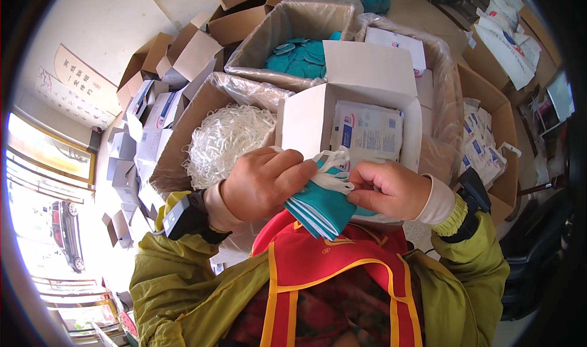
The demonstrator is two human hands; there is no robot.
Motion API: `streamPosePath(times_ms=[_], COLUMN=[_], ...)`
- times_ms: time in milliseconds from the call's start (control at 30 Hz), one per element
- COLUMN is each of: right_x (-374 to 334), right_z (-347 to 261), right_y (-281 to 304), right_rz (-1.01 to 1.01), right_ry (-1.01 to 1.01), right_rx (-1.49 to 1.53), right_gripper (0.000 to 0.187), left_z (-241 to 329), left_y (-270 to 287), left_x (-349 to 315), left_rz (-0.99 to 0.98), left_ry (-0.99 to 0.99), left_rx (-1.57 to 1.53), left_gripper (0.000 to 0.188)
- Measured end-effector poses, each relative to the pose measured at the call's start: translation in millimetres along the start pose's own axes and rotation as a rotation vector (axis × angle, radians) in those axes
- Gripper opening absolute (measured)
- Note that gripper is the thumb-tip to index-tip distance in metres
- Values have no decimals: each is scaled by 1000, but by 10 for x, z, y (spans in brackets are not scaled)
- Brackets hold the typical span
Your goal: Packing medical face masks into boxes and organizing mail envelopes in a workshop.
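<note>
In front of my chest is a folded teal fabric bundle [323, 207] with white straps [333, 180] gathered at its top. My left hand [263, 183] is closed on the bundle's upper left side, thumb pressed along it. With thumb and fingers together, my right hand [390, 191] pinches the white straps at the right. Just beyond my hands stands an open white box [306, 121], its flaps raised. Flat white and blue packets [372, 130] lie inside it. The lower part of the bundle hangs over my red apron [333, 264].
A plastic-lined carton [171, 157] at the left holds a heap of white strips [229, 140]. Behind it, another lined carton [257, 38] contains teal pieces [298, 58]. More packets [480, 142] fill a carton at the right. Several boxes [147, 114] are piled along the left wall.
</note>
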State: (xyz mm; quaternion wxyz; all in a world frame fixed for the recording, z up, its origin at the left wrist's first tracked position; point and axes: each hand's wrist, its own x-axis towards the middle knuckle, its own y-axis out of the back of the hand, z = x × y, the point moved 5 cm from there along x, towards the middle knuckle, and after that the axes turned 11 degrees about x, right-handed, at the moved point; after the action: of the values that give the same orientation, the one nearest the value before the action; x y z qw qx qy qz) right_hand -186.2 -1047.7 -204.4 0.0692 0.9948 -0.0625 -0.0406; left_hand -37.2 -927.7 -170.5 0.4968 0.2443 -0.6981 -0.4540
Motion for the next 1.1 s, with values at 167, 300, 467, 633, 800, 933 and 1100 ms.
streamPosePath(times_ms=[167,300,467,633,800,933,1100], right_x=[-287,-652,-1137,-1384,-682,-162,379], right_z=[-40,29,-30,238,362,440,266], right_y=[120,137,212,337,366,409,279], right_rz=[-59,-94,-78,262,242,257,315], right_ry=[-71,-212,-300,-490,23,154,26], right_rx=[-101,78,170,524,1046,1059,723], right_gripper=[14,12,11,7,15,32,46], left_z=[-215,-389,-1032,-1429,-1170,-829,-367], left_y=[44,60,88,450,38,-136,-247], left_x=[-107,-245,-773,-1073,-777,-277,283], left_rz=[-116,-192,-62,484,890,828,768], left_ry=[135,217,393,981,804,657,658], left_rx=[20,79,375,-465,-1264,-1692,-2013], left_gripper=[42,34,32,29,34,36,44])
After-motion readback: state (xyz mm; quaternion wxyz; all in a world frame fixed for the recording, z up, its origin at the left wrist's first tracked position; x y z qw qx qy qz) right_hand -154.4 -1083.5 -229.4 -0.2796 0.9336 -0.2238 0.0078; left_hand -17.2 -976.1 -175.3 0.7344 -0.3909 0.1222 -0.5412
